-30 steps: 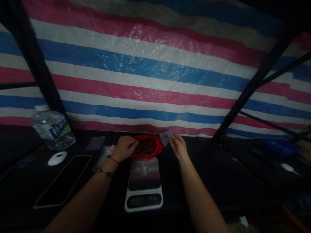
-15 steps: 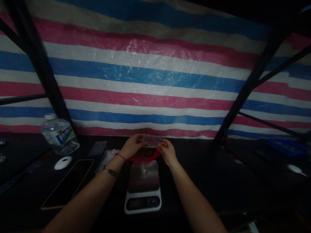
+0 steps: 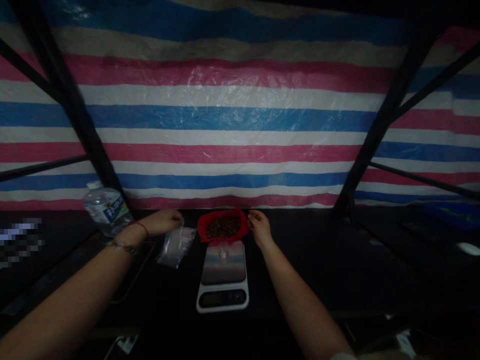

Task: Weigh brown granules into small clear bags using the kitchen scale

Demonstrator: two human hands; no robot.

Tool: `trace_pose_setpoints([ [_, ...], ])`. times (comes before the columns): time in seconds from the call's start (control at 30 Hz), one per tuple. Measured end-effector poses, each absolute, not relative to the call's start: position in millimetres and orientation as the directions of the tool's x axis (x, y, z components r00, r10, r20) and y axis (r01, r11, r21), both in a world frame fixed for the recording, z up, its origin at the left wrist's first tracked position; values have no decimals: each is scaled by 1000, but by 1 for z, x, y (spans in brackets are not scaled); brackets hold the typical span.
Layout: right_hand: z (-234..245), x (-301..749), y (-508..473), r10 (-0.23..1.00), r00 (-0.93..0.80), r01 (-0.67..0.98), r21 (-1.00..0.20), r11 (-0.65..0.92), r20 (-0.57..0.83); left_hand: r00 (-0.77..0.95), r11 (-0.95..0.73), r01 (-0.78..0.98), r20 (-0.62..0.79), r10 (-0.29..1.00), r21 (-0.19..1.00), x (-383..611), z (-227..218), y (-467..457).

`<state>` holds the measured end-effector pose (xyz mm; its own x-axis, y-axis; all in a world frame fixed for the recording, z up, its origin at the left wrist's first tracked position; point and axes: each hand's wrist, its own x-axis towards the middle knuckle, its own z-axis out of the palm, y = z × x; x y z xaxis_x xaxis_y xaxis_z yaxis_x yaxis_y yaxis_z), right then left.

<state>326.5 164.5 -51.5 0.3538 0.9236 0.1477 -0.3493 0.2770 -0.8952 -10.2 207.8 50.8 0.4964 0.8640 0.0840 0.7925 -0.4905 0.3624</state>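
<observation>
My left hand (image 3: pixel 165 221) is at the left, over the small clear plastic bags (image 3: pixel 175 247), its fingertips pinched on a clear zip bag (image 3: pixel 182 226) that is hard to make out in the dim light. Beside the right rim of a red bowl (image 3: pixel 202 231) is my right hand (image 3: pixel 259 227), its fingers loosely curled and apart with nothing visible in them. Small brown pieces (image 3: pixel 224 227) fill the bowl. In front of it stands a white kitchen scale (image 3: pixel 223 267) with a small clear object (image 3: pixel 223 254) on its metal plate.
A large clear bottle (image 3: pixel 107 210) stands at the back left, partly behind my left forearm. A phone (image 3: pixel 137 275) lies mostly under that arm. Dark metal posts (image 3: pixel 80 130) frame a striped plastic sheet (image 3: pixel 232 120). A blue tray (image 3: pixel 450 215) sits at far right.
My hands have parted. The left one moved leftward from above the bowl to the plastic bags; the right one stayed near the bowl. The bag stretched between them no longer hangs over the bowl.
</observation>
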Motion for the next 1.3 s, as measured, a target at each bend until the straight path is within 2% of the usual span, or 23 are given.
trace_pose_setpoints([
  [0.03,-53,327,166,920,359,-329,-902,279,154,537,-512,811,-12,843,283,-12,40,207],
  [0.07,-55,328,167,913,373,-293,-912,287,167,546,-527,826,-48,837,202,-13,29,207],
  [0.13,-58,332,170,880,412,-150,-936,319,234,573,-570,816,1,820,89,-10,12,206],
  [0.2,-61,335,172,832,440,64,-936,347,339,581,-589,805,113,806,67,-3,1,206],
  [0.27,-64,338,172,796,429,259,-902,346,428,588,-616,782,215,780,95,8,-2,204],
  [0.37,-69,337,171,805,367,403,-860,314,466,659,-703,697,257,707,144,27,-2,198],
  [0.47,-74,332,169,848,292,468,-840,276,441,750,-768,623,164,641,148,41,-7,191],
  [0.57,-79,327,170,894,217,486,-837,250,393,754,-764,630,127,645,139,45,-16,190],
  [0.67,-78,326,173,895,200,456,-846,274,398,716,-741,655,192,671,146,46,-18,196],
  [0.8,-69,340,176,861,259,349,-873,339,438,665,-735,662,335,667,149,49,-8,199],
  [0.87,-64,348,176,848,296,306,-884,353,440,671,-747,647,351,653,153,52,-3,193],
  [0.97,-61,355,174,836,330,302,-888,347,439,745,-791,593,271,609,150,55,-2,178],
  [1.03,-59,356,171,861,271,373,-872,318,430,787,-816,558,214,578,152,56,-4,170],
  [1.17,-50,352,159,920,98,644,-729,231,379,780,-802,583,186,598,131,58,-4,163],
  [1.3,-29,342,143,824,31,823,-482,300,565,762,-791,600,217,611,122,64,1,158],
])
